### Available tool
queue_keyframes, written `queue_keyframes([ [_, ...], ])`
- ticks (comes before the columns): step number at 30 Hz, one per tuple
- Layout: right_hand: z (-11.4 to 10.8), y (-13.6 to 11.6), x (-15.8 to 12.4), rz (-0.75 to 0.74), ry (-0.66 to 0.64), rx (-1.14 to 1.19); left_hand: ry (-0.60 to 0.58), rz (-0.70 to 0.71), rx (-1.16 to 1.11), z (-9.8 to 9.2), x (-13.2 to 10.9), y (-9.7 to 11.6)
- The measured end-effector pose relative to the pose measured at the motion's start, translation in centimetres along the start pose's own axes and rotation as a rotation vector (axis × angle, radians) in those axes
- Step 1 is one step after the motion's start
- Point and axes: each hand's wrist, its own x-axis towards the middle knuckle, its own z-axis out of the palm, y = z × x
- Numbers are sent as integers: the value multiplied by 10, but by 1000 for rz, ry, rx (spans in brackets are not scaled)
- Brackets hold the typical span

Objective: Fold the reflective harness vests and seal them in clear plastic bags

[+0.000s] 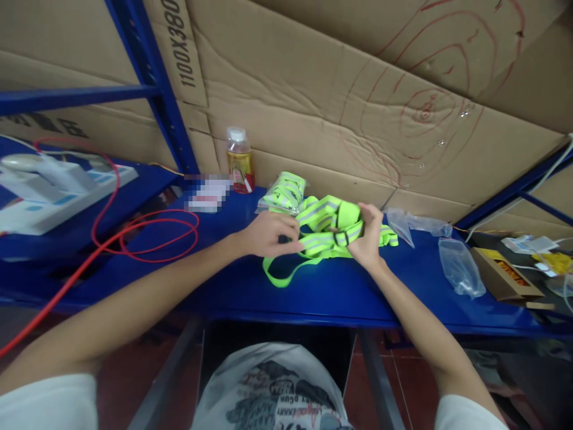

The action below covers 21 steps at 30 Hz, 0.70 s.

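A neon-yellow reflective strap point(322, 242) with silver stripes and black buckles is bunched between my hands, above the blue tabletop point(250, 292). My right hand point(367, 239) grips the folded bundle from its right side, thumb below and fingers behind. On the left, my left hand point(273, 234) is closed with thumb and fingers pinching the strap's left end. A loose loop of the strap hangs down onto the table below that hand. Just behind, a clear bag point(284, 192) holds another folded neon strap. More neon webbing point(388, 236) lies to the right of my right hand.
A bottle point(240, 161) with a white cap stands against the cardboard wall. Red cable point(156, 218) loops across the left side near a white power strip point(67, 191). Plastic bags point(461, 267) and an open cardboard box point(505, 275) lie at the right.
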Motion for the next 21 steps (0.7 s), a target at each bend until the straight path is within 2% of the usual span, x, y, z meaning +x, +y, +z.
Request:
queue_keyframes([
  [2, 5, -3, -10, -11, -182, -1, 159, 141, 235, 7, -1, 10],
  [4, 10, -10, -18, -33, -364, 11, 331, 217, 385, 16, -1, 18],
  [6, 14, -19, -22, -78, -449, 19, 424, 238, 447, 26, 0, 22],
  [7, 15, -23, -23, -103, -461, 16, 428, 235, 457, 30, 1, 22],
  [10, 14, -30, -20, -137, -485, -15, 343, 186, 439, 34, 3, 14],
  [12, 8, -30, -17, -111, -488, 1, 309, 147, 391, 29, 3, 6],
  [14, 2, -29, -13, -47, -434, 65, 303, 116, 359, 19, 2, -1],
  [18, -4, -28, -7, 232, -234, 215, 344, 126, 526, 1, -1, -5],
  [21, -3, -24, 1, 459, -225, 329, 480, 187, 716, -5, -3, -8],
])
